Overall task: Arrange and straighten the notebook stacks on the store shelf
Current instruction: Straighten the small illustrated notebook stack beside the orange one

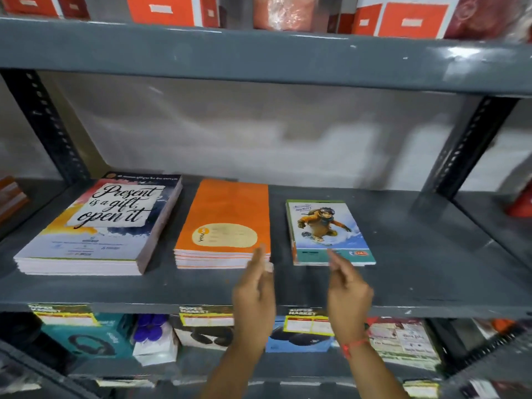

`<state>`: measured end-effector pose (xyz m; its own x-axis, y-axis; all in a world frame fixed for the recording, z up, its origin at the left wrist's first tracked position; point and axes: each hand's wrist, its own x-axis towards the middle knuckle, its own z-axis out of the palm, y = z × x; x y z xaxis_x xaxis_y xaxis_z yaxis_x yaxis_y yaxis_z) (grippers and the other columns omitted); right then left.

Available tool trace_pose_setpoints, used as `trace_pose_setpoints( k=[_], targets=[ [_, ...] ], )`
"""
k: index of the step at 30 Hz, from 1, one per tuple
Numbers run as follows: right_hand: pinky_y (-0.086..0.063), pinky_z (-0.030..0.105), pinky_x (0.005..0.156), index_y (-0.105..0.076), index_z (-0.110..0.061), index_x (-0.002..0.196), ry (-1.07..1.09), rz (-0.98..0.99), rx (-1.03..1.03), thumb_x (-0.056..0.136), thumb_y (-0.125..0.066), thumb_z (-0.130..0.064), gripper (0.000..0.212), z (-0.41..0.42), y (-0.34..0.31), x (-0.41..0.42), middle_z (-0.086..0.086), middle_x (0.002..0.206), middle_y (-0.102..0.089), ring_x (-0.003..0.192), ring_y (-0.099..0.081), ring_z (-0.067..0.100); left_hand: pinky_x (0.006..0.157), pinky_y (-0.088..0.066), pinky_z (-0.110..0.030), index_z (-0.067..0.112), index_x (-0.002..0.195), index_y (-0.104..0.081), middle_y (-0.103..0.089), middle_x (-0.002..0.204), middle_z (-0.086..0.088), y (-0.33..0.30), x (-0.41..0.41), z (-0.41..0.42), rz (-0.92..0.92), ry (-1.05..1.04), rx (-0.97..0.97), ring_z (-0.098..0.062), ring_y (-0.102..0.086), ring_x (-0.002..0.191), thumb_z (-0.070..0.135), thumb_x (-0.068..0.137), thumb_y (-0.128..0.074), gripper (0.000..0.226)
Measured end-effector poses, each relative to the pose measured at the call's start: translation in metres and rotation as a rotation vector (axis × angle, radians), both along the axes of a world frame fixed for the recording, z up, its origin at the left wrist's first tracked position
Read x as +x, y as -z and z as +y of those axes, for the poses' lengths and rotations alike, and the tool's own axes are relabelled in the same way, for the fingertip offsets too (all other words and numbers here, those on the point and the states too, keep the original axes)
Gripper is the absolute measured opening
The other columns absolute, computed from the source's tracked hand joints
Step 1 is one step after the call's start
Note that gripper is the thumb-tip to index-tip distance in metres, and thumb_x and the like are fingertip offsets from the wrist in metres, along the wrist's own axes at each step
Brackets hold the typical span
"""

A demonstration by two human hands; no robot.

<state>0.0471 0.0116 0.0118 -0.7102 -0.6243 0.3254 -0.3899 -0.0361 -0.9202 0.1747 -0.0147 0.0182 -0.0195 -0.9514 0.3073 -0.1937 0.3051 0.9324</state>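
Three notebook stacks lie on the grey metal shelf (431, 254). At the left is a thick stack topped by a "Present is a gift, open it" cover (98, 226). An orange stack (227, 223) sits in the middle. A thin stack with a cartoon snowboarder cover (328, 231) lies to the right, turned slightly askew. My left hand (254, 295) hovers at the front right corner of the orange stack, fingers extended. My right hand (347, 292), with a red thread on the wrist, reaches toward the front edge of the snowboarder stack. Neither hand holds anything.
The right half of the shelf board is bare. Slotted uprights (472, 145) stand at both sides. Orange boxes (161, 8) fill the shelf above. Boxed headphones (89, 338) and other packaged goods sit below, behind yellow price tags (308, 322).
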Motion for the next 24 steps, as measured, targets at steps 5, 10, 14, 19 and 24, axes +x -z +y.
trace_pose_setpoints(
  k=[5, 10, 14, 19, 24],
  targets=[
    [-0.022, 0.012, 0.105, -0.026, -0.023, 0.145, 0.037, -0.235, 0.118, 0.095, -0.042, -0.028, 0.053, 0.012, -0.005, -0.081, -0.003, 0.156, -0.022, 0.139, -0.028, 0.012, 0.098, -0.025, -0.006, 0.020, 0.145, -0.027, -0.031, 0.147, 0.012, 0.007, -0.061, -0.005, 0.035, 0.170, 0.296, -0.010, -0.031, 0.138, 0.025, 0.097, -0.038, 0.049],
    [-0.034, 0.022, 0.093, -0.033, -0.023, 0.142, -0.296, -0.311, 0.263, 0.093, -0.043, -0.034, 0.051, 0.001, -0.007, -0.094, 0.000, 0.132, -0.051, 0.112, -0.044, 0.008, 0.092, -0.028, -0.007, 0.015, 0.143, -0.035, -0.041, 0.148, 0.000, 0.014, -0.085, -0.014, 0.100, 0.073, 0.340, -0.001, -0.035, 0.123, 0.022, 0.097, -0.039, 0.046],
    [-0.042, 0.008, 0.076, -0.031, -0.020, 0.143, -0.450, -0.323, 0.285, 0.089, -0.054, -0.027, 0.059, 0.003, -0.005, -0.113, -0.010, 0.113, -0.052, 0.101, -0.052, 0.007, 0.083, -0.039, -0.007, 0.013, 0.140, -0.041, -0.046, 0.130, 0.006, 0.013, -0.079, -0.016, 0.062, 0.080, 0.327, -0.006, -0.041, 0.116, 0.019, 0.096, -0.044, 0.045],
    [-0.048, 0.001, 0.069, -0.037, -0.016, 0.141, -0.624, -0.337, 0.290, 0.086, -0.058, -0.006, 0.060, 0.001, -0.002, -0.137, -0.011, 0.113, -0.061, 0.088, -0.059, -0.012, 0.077, -0.046, -0.001, 0.011, 0.139, -0.041, -0.054, 0.128, -0.001, 0.010, -0.061, -0.025, 0.038, 0.193, 0.401, -0.010, -0.047, 0.113, 0.007, 0.092, -0.050, 0.047],
    [-0.048, -0.001, 0.067, -0.038, -0.012, 0.139, -0.600, -0.361, 0.268, 0.085, -0.058, -0.002, 0.058, -0.004, 0.002, -0.141, -0.006, 0.120, -0.059, 0.092, -0.057, -0.005, 0.101, -0.042, -0.025, 0.002, 0.130, -0.051, -0.057, 0.123, -0.002, 0.008, -0.064, -0.029, 0.145, 0.102, 0.424, -0.019, -0.051, 0.117, -0.003, 0.089, -0.053, 0.041]
  ],
)
